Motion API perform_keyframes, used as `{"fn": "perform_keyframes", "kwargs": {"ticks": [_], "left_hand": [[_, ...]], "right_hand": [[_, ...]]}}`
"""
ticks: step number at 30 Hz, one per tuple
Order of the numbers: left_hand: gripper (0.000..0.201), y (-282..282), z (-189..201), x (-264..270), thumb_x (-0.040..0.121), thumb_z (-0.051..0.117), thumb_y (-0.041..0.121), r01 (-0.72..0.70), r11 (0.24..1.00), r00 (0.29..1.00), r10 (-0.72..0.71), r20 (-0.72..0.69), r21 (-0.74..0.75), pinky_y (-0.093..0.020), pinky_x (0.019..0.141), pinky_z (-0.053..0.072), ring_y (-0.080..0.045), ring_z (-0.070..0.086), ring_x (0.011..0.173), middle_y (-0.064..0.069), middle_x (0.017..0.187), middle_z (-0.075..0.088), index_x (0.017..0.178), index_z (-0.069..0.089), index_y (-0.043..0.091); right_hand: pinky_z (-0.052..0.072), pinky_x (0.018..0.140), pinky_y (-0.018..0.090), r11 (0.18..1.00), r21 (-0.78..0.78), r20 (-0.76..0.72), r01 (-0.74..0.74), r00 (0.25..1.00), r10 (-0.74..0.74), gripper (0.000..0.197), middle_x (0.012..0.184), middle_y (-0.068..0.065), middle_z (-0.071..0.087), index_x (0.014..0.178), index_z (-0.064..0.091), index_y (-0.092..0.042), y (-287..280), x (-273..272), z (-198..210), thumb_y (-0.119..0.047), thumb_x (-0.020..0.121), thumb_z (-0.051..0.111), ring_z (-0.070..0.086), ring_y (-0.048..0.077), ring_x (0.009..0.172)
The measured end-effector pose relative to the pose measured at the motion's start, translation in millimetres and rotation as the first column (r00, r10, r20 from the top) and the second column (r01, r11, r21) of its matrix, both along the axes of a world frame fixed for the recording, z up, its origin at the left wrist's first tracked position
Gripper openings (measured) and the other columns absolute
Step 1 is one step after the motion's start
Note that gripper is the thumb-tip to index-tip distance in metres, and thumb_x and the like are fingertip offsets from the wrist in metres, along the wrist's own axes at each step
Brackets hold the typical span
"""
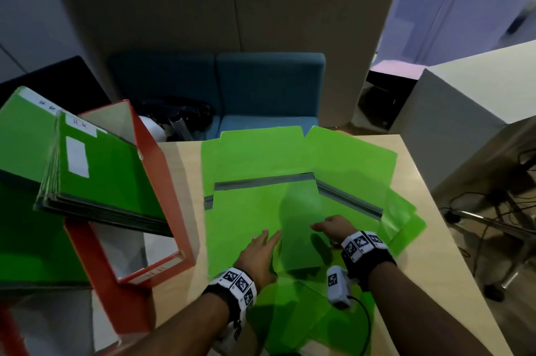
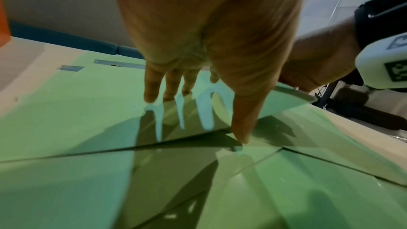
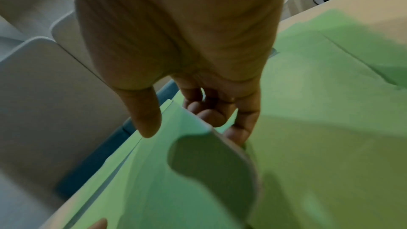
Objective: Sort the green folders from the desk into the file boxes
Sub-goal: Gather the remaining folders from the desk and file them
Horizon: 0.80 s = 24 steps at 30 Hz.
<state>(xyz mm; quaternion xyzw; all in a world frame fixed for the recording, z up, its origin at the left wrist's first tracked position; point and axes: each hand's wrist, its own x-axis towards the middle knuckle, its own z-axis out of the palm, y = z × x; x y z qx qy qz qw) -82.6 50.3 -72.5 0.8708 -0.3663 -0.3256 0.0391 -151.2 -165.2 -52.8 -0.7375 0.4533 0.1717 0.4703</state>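
Fingers (image 3: 211, 117) of right hand (image 1: 333, 228) curl under the edge of one green folder (image 1: 301, 228), thumb on top, lifting it off the loose folders (image 1: 348, 158) on the desk (image 1: 435, 254); left hand (image 1: 258, 254) flat, fingers spread; red file box (image 1: 162, 181) left, holding folders

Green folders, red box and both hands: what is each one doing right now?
Green folders on desk: spread flat, overlapping.
Lifted folder: one edge raised, bent.
Folders in red file box: upright, leaning.
Red file box: open-topped, partly filled.
Left hand: fingers straight, pressing the folders.
Right hand: pinching the lifted folder.
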Motion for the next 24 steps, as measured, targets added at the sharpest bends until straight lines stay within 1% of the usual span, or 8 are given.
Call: {"fn": "perform_keyframes", "kwargs": {"ticks": [4, 7, 10, 12, 14, 16, 19, 24], "left_hand": [[0.097, -2, 15, 3, 0.08, 0.074, 0.031, -0.039, 0.991, 0.99, 0.056, 0.131, -0.13, -0.056, 0.117, 0.021, -0.025, 0.012, 0.148, 0.005, 0.161, 0.005, 0.152, 0.009, 0.035], [0.069, -3, 42, 16, 0.084, 0.065, 0.008, -0.045, 0.946, 0.98, 0.104, 0.167, -0.321, -0.041, 0.115, 0.033, -0.015, 0.038, 0.137, 0.009, 0.15, 0.037, 0.142, 0.038, 0.032], [0.058, -5, 71, 37, 0.085, 0.058, -0.001, -0.017, 0.922, 0.966, 0.115, 0.231, -0.388, -0.034, 0.107, 0.043, -0.013, 0.055, 0.122, 0.008, 0.137, 0.054, 0.132, 0.053, 0.031], [0.05, -7, 86, 53, 0.087, 0.058, 0.002, -0.038, 0.919, 0.965, 0.135, 0.223, -0.392, -0.034, 0.099, 0.05, -0.015, 0.061, 0.112, 0.006, 0.129, 0.062, 0.127, 0.058, 0.032], [0.036, -11, 98, 68, 0.09, 0.061, 0.015, -0.037, 0.928, 0.971, 0.122, 0.207, -0.371, -0.033, 0.087, 0.055, -0.014, 0.065, 0.097, 0.006, 0.117, 0.069, 0.119, 0.064, 0.036], [0.022, -16, 110, 81, 0.089, 0.067, 0.031, 0.026, 0.938, 0.959, 0.074, 0.274, -0.346, -0.033, 0.082, 0.056, -0.014, 0.066, 0.09, 0.01, 0.106, 0.072, 0.109, 0.069, 0.038], [0.019, -22, 124, 97, 0.082, 0.072, 0.041, 0.12, 0.909, 0.916, 0.054, 0.398, -0.398, -0.03, 0.084, 0.051, -0.011, 0.063, 0.092, 0.014, 0.1, 0.071, 0.101, 0.07, 0.036], [0.08, -11, 121, 105, 0.068, 0.071, 0.056, 0.238, 0.801, 0.726, 0.229, 0.648, -0.55, -0.045, 0.115, 0.022, -0.027, 0.031, 0.14, -0.002, 0.152, 0.037, 0.139, 0.047, 0.027]], "right_hand": [[0.047, 0.053, 0.027, 0.998, 0.03, 0.182, 0.049, 0.982, -0.054, 0.015, 0.086, 0.009, 0.062, 0.098, 0.054, -0.009, -5, 7, 19, -0.017, 0.089, 0.062, 0.057, 0.019, 0.062], [0.047, 0.049, 0.026, 0.986, 0.021, 0.336, 0.165, 0.928, -0.163, 0.051, 0.119, 0.015, 0.057, 0.134, 0.038, -0.012, -16, 13, 31, -0.013, 0.09, 0.063, 0.064, 0.023, 0.074], [0.043, 0.058, 0.015, 0.962, -0.249, 0.524, 0.114, 0.851, 0.035, 0.038, 0.125, 0.012, 0.056, 0.129, 0.053, -0.008, -16, 14, 54, -0.029, 0.096, 0.053, 0.06, 0.017, 0.086], [0.048, 0.073, 0.021, 0.93, -0.367, 0.59, -0.012, 0.77, 0.243, 0.039, 0.119, 0.007, 0.059, 0.122, 0.061, -0.014, -11, 12, 75, -0.04, 0.098, 0.046, 0.059, 0.019, 0.098], [0.047, 0.093, 0.035, 0.873, -0.382, 0.484, -0.302, 0.74, 0.467, 0.045, 0.127, 0.002, 0.059, 0.129, 0.055, -0.024, 1, 13, 95, -0.05, 0.096, 0.039, 0.058, 0.017, 0.108], [0.043, 0.099, 0.034, 0.678, -0.438, 0.196, -0.59, 0.673, 0.713, 0.047, 0.136, -0.003, 0.054, 0.138, 0.044, -0.031, 18, 17, 102, -0.05, 0.096, 0.04, 0.055, 0.017, 0.117], [0.048, 0.087, 0.035, 0.436, -0.666, -0.033, -0.606, 0.607, 0.794, 0.043, 0.134, -0.002, 0.056, 0.14, 0.039, -0.035, 34, 26, 98, -0.027, 0.099, 0.044, 0.057, 0.024, 0.116], [0.042, 0.068, 0.035, 0.561, -0.654, 0.097, -0.508, 0.678, 0.728, 0.036, 0.101, 0.012, 0.067, 0.125, 0.053, -0.026, 30, 30, 111, -0.012, 0.093, 0.045, 0.062, 0.034, 0.093]]}}
